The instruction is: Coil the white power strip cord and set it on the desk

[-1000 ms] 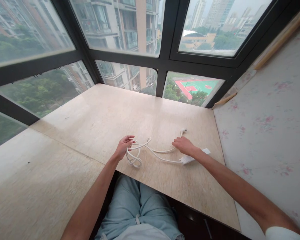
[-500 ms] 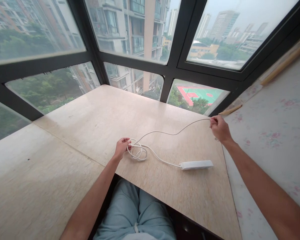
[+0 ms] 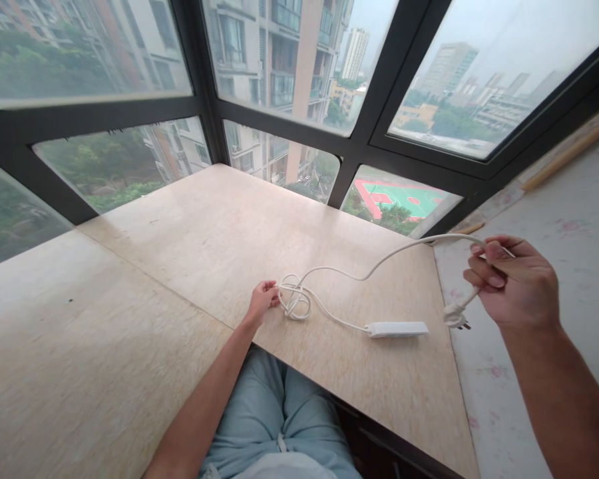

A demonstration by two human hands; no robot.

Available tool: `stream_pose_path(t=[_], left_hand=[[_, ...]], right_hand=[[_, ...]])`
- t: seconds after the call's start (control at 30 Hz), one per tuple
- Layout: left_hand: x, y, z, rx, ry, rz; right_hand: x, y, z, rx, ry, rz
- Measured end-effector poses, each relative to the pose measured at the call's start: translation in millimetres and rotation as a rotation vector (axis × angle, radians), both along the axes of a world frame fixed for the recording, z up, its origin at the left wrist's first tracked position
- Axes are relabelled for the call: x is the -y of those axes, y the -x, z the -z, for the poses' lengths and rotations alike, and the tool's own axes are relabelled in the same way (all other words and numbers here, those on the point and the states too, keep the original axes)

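A white power strip (image 3: 398,329) lies on the stone-patterned tabletop, its cord running left into a loose tangle of loops (image 3: 295,299). My left hand (image 3: 265,298) pinches the cord at the left side of those loops, just above the surface. From the tangle the white cord (image 3: 364,276) rises to the right in a curve. Raised near the papered wall, my right hand (image 3: 516,279) is closed around the cord close to its end. The plug (image 3: 456,316) dangles below my right fingers with its prongs pointing down.
The pale tabletop (image 3: 144,266) reaches to dark-framed windows (image 3: 364,140) ahead and on the left. A flowered wall (image 3: 569,286) bounds it on the right. My legs (image 3: 279,412) are under the front edge, beside a dark opening below the top.
My right hand has moved right and closer to me, pulling the cord with it, and the plug now shows. My left hand stays at the loops. The view has shifted slightly.
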State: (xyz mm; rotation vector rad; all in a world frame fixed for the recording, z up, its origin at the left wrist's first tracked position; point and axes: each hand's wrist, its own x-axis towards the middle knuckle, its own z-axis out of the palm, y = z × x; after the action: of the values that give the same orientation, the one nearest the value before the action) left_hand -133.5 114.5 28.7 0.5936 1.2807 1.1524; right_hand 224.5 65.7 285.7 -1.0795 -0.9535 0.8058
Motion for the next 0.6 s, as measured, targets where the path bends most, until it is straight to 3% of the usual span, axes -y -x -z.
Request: stream_pose_path(t=[0.17,0.3,0.43,0.5,0.6], left_hand=[[29.6,0.2,5.0,-0.201,-0.006,0.135],[56.2,-6.5,4.9,-0.591,-0.352,0.156],[71.2,-18.5,-2.4,-0.805,-0.671,0.277],[71.1,-22.9,-4.2,-0.86,-0.667,0.291],[66.3,-23.3,-3.7,-0.842,-0.542,0.274]], right_hand=[[8.1,19.8,-10.1,-0.149,0.149,-0.017],[21.7,44.8,-19.5,-0.145,0.14,-0.13],[38.7,72.0,-36.7,-0.088,0.087,-0.219],[47.7,82.5,-47.2,-0.056,0.043,-0.244],[61.8,91.8,-60.3,-0.002,-0.042,-0.237]])
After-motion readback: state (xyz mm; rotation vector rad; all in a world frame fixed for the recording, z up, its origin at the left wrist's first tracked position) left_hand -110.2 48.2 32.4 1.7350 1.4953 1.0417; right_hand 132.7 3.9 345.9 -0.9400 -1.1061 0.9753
